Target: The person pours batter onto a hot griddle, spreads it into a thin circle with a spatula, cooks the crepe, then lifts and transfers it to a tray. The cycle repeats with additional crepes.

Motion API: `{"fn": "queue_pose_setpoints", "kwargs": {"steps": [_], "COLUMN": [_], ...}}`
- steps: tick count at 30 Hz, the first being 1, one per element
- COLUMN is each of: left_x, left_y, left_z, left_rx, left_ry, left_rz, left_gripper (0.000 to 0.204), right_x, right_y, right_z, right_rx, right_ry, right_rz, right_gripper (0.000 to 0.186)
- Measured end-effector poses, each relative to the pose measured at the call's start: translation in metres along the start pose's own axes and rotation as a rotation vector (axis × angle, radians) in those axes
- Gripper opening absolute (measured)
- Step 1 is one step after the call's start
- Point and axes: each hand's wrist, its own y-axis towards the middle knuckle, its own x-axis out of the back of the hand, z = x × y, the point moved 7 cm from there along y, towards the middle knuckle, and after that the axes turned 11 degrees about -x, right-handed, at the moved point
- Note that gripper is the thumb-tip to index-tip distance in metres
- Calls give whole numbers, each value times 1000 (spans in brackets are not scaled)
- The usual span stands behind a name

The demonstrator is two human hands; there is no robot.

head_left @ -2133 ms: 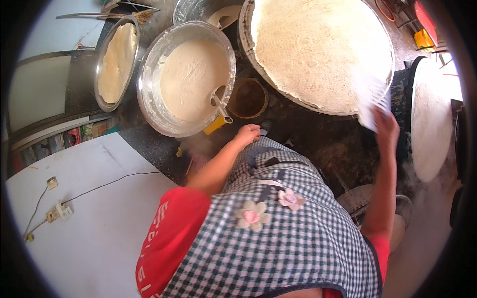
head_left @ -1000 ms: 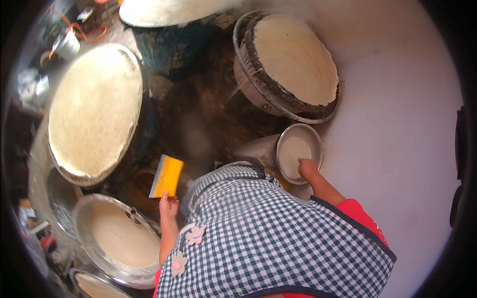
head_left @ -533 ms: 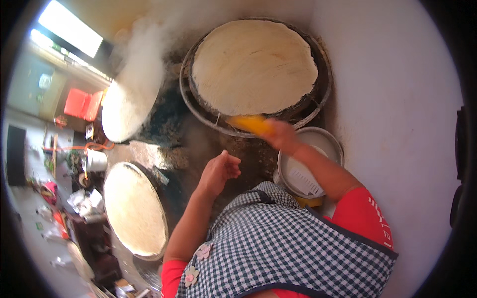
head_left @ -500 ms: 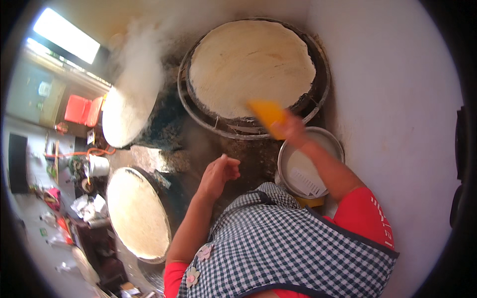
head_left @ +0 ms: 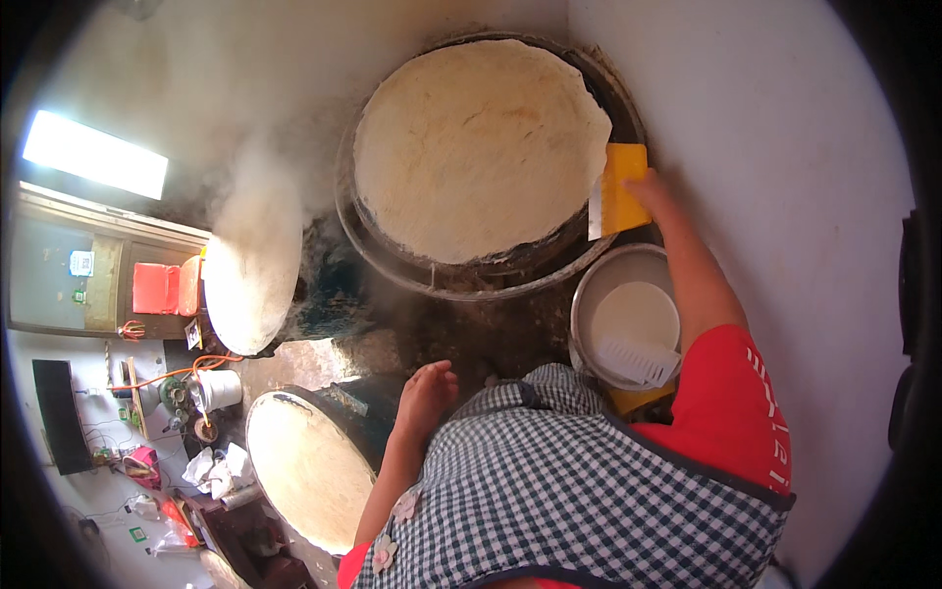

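Observation:
A large round flatbread covers the dark griddle in front of me. My right hand grips a wide yellow scraper with a pale blade along its left side. That blade meets the flatbread's right edge, where a bit of the rim stands up. My left hand hovers before my apron, fingers loosely bent and holding nothing. By my right forearm sits a metal basin of pale batter, with a white slotted plastic scraper leaning inside.
Two more griddles stand to the left, with a steaming flatbread on the farther and another flatbread on the nearer. A white wall rises close on my right. Farther left are a red chair and a white bucket.
My right hand has carried the yellow scraper rightward from the flatbread's near edge to its right edge. My left hand has dropped slightly. The whole view has shifted a little.

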Motion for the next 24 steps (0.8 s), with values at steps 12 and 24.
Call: {"fn": "queue_pose_setpoints", "kwargs": {"steps": [12,24], "left_x": [51,51], "left_y": [42,78], "left_z": [-51,-51], "left_rx": [-93,-49], "left_ry": [-107,-9], "left_rz": [235,315], "left_gripper": [25,25], "right_x": [-195,-152], "right_y": [-221,-276], "right_z": [27,-1], "right_rx": [-226,-88], "right_ry": [284,715], "right_rz": [-127,245], "right_gripper": [51,27]}}
